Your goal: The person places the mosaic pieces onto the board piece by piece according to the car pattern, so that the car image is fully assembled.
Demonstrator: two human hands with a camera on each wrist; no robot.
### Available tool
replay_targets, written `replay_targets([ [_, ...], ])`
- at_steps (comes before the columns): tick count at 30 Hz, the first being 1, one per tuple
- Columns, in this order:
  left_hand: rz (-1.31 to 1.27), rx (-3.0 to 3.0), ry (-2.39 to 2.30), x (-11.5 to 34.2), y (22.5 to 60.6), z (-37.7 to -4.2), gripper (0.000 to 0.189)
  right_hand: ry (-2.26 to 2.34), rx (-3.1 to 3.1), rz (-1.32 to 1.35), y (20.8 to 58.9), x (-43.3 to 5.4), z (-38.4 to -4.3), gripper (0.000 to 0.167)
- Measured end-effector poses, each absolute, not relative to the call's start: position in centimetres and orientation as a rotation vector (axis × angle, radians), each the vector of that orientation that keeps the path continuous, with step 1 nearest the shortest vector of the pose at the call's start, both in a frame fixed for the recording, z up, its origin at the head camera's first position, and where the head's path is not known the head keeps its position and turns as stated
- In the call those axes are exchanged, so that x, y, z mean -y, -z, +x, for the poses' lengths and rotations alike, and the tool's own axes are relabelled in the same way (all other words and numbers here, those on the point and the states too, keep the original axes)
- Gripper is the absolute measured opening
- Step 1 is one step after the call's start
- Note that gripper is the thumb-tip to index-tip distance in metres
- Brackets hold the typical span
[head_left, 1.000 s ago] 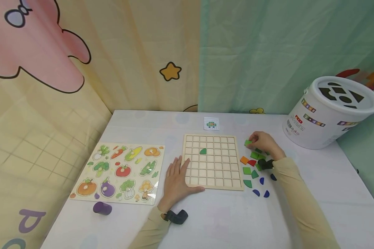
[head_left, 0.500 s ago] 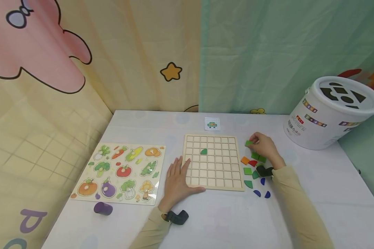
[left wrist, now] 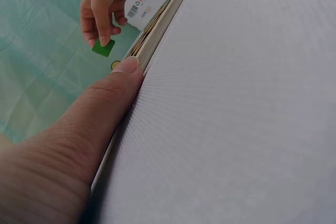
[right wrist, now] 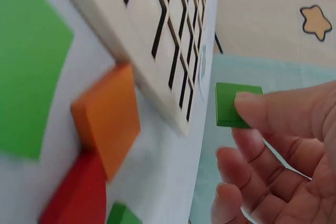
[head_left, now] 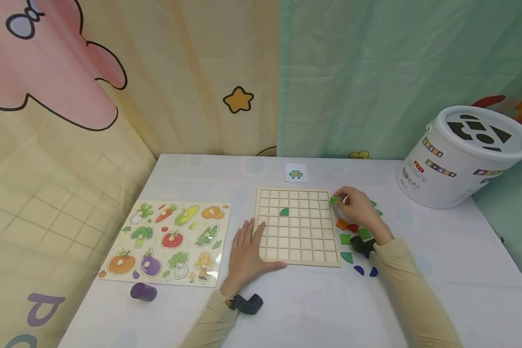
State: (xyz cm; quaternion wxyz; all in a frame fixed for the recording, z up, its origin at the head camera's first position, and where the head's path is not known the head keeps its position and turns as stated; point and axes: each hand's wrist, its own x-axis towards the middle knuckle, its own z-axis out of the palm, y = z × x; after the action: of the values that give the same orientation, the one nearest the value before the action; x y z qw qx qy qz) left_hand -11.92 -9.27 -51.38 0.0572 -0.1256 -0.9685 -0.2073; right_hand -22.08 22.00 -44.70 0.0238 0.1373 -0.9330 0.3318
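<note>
A green square tile (right wrist: 227, 109) is pinched between the thumb and fingers of my right hand (head_left: 355, 205), raised beside the right edge of the wooden grid board (head_left: 303, 238). My left hand (head_left: 246, 251) rests at the board's lower left corner, fingers straight along its left side and thumb (left wrist: 100, 100) along the near edge. One green quarter-circle tile (head_left: 284, 211) sits in a cell in the board's upper left part. Right of the board lie an orange tile (right wrist: 113, 119), a red tile (right wrist: 81, 195), green tiles (head_left: 345, 239) and blue half-round tiles (head_left: 358, 269); my right hand and wrist hide some.
A small picture card (head_left: 296, 173) lies behind the board. At left is a vegetable puzzle board (head_left: 187, 251), with a purple cylinder (head_left: 143, 291) in front of it. A white bucket (head_left: 456, 164) with a shape-cut lid stands at the back right.
My right hand has moved left from the loose tiles to the board's right edge, carrying the green square tile. My left hand has stayed in place.
</note>
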Motion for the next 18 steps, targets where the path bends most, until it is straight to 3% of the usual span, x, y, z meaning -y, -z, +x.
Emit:
replay_targets([
  [18, -0.381, 2.952, 0.615, 9.3, 51.5, -12.0, 0.119, -1.109, 2.859, 0.591, 45.6, -15.6, -21.4, 0.006],
])
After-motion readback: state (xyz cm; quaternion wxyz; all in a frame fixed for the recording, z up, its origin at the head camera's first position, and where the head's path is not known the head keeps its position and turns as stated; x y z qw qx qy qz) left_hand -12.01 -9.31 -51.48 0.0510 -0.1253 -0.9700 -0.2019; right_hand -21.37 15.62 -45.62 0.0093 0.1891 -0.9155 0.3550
